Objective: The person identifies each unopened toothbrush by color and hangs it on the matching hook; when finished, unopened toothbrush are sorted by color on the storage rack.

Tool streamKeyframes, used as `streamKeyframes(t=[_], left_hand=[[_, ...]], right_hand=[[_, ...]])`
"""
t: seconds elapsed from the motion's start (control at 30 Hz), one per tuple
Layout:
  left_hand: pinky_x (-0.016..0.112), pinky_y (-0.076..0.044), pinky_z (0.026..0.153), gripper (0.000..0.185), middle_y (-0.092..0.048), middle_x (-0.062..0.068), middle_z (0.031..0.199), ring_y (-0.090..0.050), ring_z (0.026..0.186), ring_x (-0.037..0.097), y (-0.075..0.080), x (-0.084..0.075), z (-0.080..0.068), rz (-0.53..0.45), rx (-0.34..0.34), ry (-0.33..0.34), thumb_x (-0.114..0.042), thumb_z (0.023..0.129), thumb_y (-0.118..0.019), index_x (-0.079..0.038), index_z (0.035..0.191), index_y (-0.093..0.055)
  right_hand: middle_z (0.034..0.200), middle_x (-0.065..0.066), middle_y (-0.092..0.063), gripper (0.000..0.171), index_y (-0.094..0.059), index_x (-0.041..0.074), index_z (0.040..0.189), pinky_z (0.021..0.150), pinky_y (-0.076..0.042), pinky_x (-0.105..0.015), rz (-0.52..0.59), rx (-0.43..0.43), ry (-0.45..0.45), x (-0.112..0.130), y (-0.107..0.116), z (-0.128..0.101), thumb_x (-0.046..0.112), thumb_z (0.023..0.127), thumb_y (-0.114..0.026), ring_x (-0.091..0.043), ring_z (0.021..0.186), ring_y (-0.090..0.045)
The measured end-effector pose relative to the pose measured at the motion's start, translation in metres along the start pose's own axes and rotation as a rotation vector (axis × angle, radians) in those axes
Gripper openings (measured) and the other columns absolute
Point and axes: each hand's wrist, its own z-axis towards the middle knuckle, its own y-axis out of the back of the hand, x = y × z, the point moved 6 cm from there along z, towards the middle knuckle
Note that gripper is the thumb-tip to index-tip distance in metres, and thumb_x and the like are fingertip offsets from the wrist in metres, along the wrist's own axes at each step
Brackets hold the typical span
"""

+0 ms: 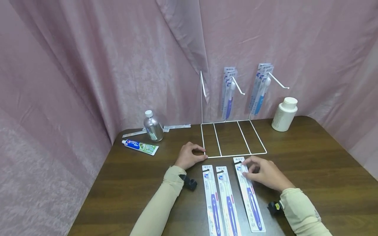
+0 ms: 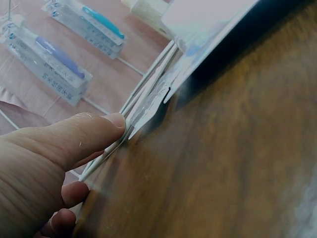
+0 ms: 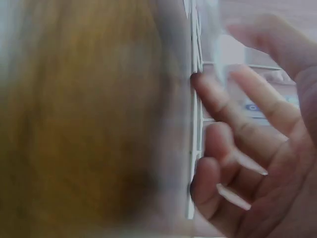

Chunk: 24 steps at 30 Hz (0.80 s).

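White wire rack (image 1: 244, 137): one; bearings from its base's centre. Toothbrush pack (image 1: 250, 196), five o'clock: presumably light, stiffish, slick-faced, bendable; best held by its long edges near the top, clear of the hang slot. Matching packs (image 1: 214, 203) (image 1: 229, 203): two, between six and seven. Right hand (image 1: 264, 172), between four and five: thumb and fingers pinching that first pack's upper part. Left hand (image 1: 190, 155), eight: thumb and finger pinching the rack's near corner.

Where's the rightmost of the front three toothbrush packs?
In the head view, the rightmost toothbrush pack is right of centre, its upper end in the right hand, close to the wire rack.
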Motion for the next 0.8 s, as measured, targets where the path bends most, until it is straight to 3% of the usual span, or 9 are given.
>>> streamKeyframes(t=[0.1,0.27,0.37,0.47,0.63,0.8], left_hand=[[0.04,-0.044,0.095,0.029,-0.063,-0.003,0.105,-0.056,0.105,0.021,0.001,-0.001,-0.001,-0.001,-0.008,-0.01,-0.039,0.079,-0.093,-0.027,0.103,-0.084],[0.039,-0.044,0.095,0.03,-0.063,-0.003,0.106,-0.055,0.106,0.022,0.001,-0.003,-0.002,-0.002,-0.003,-0.014,-0.038,0.079,-0.093,-0.024,0.104,-0.084],[0.039,-0.044,0.095,0.03,-0.063,-0.002,0.105,-0.055,0.105,0.022,0.002,-0.004,-0.002,-0.002,-0.006,-0.017,-0.037,0.079,-0.093,-0.023,0.104,-0.084],[0.039,-0.044,0.095,0.029,-0.062,-0.003,0.104,-0.055,0.105,0.021,0.003,-0.004,-0.003,-0.002,-0.006,-0.014,-0.037,0.079,-0.093,-0.025,0.104,-0.084],[0.038,-0.044,0.093,0.028,-0.063,-0.002,0.104,-0.056,0.104,0.021,0.004,-0.006,-0.005,-0.002,-0.011,-0.016,-0.036,0.079,-0.093,-0.024,0.103,-0.084],[0.037,-0.044,0.093,0.028,-0.063,-0.002,0.103,-0.056,0.103,0.021,0.003,-0.006,-0.004,0.006,-0.02,-0.024,-0.037,0.079,-0.093,-0.024,0.103,-0.084]], right_hand=[[0.08,0.012,-0.071,0.034,-0.073,0.015,0.121,0.067,-0.052,-0.031,-0.044,-0.105,0.044,0.011,0.016,0.004,0.023,0.09,-0.086,-0.004,0.072,-0.066],[0.082,0.007,-0.074,0.04,-0.076,0.02,0.124,0.049,-0.04,-0.026,-0.223,-0.416,0.234,0.054,0.067,0.012,0.014,0.086,-0.088,-0.003,0.055,-0.049],[0.087,0.001,-0.077,0.045,-0.078,0.02,0.126,0.05,-0.035,-0.026,-0.321,-0.602,0.334,0.083,0.096,0.017,0.01,0.084,-0.088,-0.006,0.056,-0.045],[0.09,-0.004,-0.078,0.046,-0.078,0.019,0.128,0.056,-0.035,-0.024,-0.351,-0.74,0.387,0.104,0.116,0.023,0.007,0.085,-0.086,-0.008,0.059,-0.046],[0.091,-0.008,-0.078,0.044,-0.078,0.019,0.129,0.058,-0.032,-0.024,-0.349,-0.842,0.394,0.122,0.128,0.036,0.008,0.087,-0.084,-0.016,0.06,-0.048],[0.095,-0.01,-0.079,0.04,-0.078,0.018,0.128,0.057,-0.031,-0.032,-0.346,-0.847,0.355,0.127,0.126,0.05,0.012,0.089,-0.081,-0.018,0.061,-0.045]])
